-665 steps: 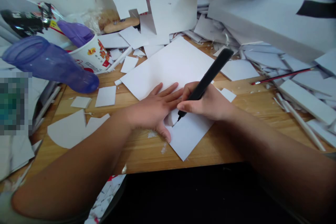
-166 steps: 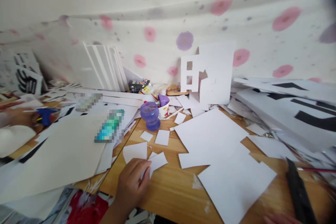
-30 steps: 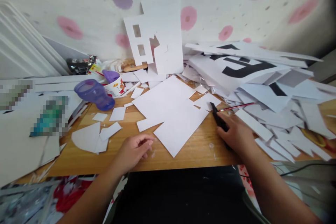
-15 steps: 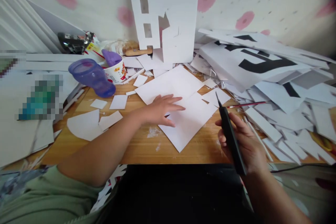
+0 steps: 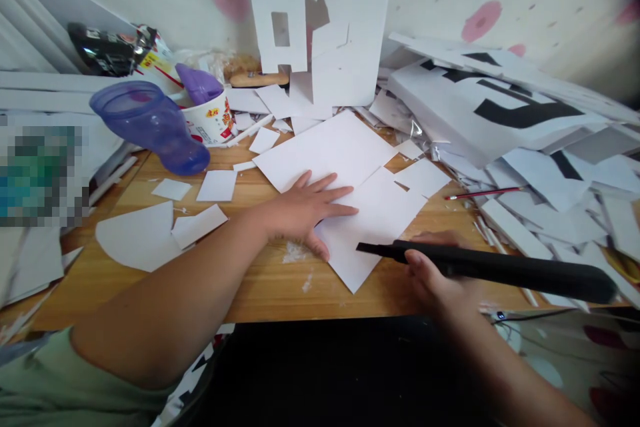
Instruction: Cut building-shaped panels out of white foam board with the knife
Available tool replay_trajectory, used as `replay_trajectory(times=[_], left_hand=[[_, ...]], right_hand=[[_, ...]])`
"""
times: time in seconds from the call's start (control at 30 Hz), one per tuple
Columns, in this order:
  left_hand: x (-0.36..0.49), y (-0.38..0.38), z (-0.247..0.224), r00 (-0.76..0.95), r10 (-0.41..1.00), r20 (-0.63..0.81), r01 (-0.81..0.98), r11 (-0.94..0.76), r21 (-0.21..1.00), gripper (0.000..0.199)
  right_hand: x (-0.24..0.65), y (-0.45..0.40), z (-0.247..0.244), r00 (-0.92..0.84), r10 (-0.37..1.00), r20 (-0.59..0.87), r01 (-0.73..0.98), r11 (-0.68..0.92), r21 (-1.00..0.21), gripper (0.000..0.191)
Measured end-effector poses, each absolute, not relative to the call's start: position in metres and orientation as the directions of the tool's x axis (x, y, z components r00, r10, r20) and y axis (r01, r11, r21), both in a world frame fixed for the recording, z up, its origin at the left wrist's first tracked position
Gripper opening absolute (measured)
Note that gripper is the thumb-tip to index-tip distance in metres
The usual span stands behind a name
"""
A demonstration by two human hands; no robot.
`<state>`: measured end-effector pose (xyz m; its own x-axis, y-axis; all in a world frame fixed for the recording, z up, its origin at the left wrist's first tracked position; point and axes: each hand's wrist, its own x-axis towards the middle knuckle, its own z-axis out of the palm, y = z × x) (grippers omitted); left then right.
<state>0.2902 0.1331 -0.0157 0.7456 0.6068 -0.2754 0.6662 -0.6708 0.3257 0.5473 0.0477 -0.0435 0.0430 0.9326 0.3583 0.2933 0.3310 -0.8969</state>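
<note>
My left hand (image 5: pixel 317 210) lies flat on a white sheet of card or foam board (image 5: pixel 345 147), its fingers spread. The sheet is turned cornerwise on the wooden table and has small cut-outs near its right corner. My right hand (image 5: pixel 440 273), slightly blurred, is wrapped round a long black hand tool (image 5: pixel 500 267) with a narrow flat tip. The tool lies nearly level, and its tip points left over the sheet's lower corner; whether it touches the sheet I cannot tell.
White offcuts (image 5: pixel 217 185) lie left of the sheet. Behind them stand a purple translucent vase-shaped container (image 5: pixel 155 123) and a paper cup (image 5: pixel 213 120). A cut white panel (image 5: pixel 345 67) leans on the wall. Scraps (image 5: pixel 530 213) and a thin red stick (image 5: pixel 485 193) lie right.
My right hand has swung the black tool from upright to nearly level, its tip moving left and down towards the sheet's near corner. My left hand stays on the sheet. The view has shifted slightly.
</note>
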Motion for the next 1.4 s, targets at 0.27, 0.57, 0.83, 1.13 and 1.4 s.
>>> replay_trajectory(times=[0.27, 0.57, 0.83, 1.13, 1.4], left_hand=[[0.290, 0.132, -0.018, 0.755, 0.608, -0.246, 0.655, -0.681, 0.328, 0.088], [0.291, 0.132, -0.016, 0.747, 0.617, -0.248, 0.664, -0.665, 0.343, 0.086], [0.291, 0.133, -0.015, 0.747, 0.611, -0.261, 0.664, -0.664, 0.344, 0.087], [0.290, 0.135, -0.022, 0.755, 0.620, -0.214, 0.648, -0.654, 0.390, 0.089], [0.291, 0.136, -0.021, 0.741, 0.633, -0.223, 0.661, -0.628, 0.411, 0.088]], right_hand=[[0.530, 0.055, -0.038, -0.153, 0.810, 0.565, 0.534, 0.549, -0.642, 0.017], [0.525, 0.055, -0.035, -0.219, 0.788, 0.576, 0.547, 0.588, -0.596, 0.010], [0.522, 0.057, -0.034, -0.279, 0.768, 0.577, 0.532, 0.623, -0.573, 0.011], [0.524, 0.062, -0.022, -0.436, 0.710, 0.554, 0.502, 0.702, -0.504, 0.009], [0.532, 0.054, -0.027, -0.476, 0.674, 0.565, 0.517, 0.734, -0.440, 0.015]])
